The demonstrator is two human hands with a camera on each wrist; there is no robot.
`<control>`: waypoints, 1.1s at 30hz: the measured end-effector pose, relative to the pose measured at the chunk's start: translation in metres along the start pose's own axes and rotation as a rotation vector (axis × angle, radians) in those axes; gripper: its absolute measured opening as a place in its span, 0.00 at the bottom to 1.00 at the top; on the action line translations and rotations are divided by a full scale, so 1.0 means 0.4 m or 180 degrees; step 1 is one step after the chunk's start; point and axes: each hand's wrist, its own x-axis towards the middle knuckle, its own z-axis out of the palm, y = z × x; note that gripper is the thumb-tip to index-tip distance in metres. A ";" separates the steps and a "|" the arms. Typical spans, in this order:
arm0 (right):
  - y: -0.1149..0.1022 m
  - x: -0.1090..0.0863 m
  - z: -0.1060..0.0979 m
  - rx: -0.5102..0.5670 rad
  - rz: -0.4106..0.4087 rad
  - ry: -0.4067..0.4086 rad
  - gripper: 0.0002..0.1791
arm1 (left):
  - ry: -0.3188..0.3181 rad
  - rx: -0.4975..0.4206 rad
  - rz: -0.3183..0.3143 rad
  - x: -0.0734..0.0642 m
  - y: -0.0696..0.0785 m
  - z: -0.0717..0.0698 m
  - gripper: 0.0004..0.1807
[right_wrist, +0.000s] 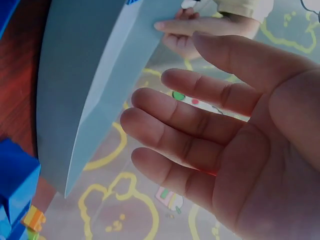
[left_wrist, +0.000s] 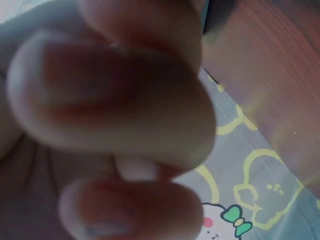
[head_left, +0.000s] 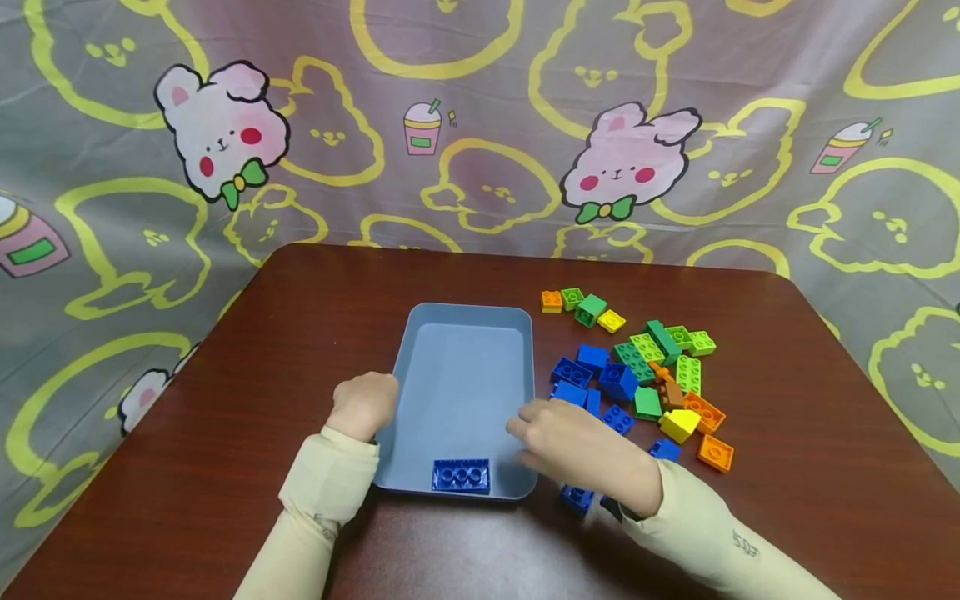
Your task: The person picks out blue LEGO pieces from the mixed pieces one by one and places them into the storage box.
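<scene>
A blue-grey tray (head_left: 465,375) lies on the table, with a blue toy brick (head_left: 461,477) near its front edge. My left hand (head_left: 365,405) is at the tray's left rim, fingers curled, and appears to grip it. Close up, the curled fingers (left_wrist: 115,100) fill much of the left wrist view, hiding most of the hold. Over the tray's right rim is my right hand (head_left: 573,442); its fingers (right_wrist: 165,135) are loosely bent with nothing in them. Blue bricks (head_left: 618,381) lie just right of the tray, partly hidden behind the right hand.
Green bricks (head_left: 634,362), orange bricks (head_left: 716,452) and a yellow brick (head_left: 679,425) are scattered farther right on the brown table (head_left: 300,308). A short row at the back includes a small orange brick (head_left: 551,301). A patterned cloth (head_left: 480,125) hangs behind the table.
</scene>
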 end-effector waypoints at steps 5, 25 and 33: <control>0.012 -0.021 -0.012 0.0068 0.0072 0.0115 0.12 | 0.0022 -0.0001 -0.0006 0.000 -0.001 -0.001 0.11; 0.036 -0.076 0.007 0.0162 0.0148 -0.0120 0.12 | 0.0032 0.0015 -0.0039 0.002 0.000 0.001 0.11; 0.054 -0.101 0.019 0.0304 0.0158 -0.0076 0.06 | 0.0060 0.0022 0.0008 0.004 -0.001 0.004 0.12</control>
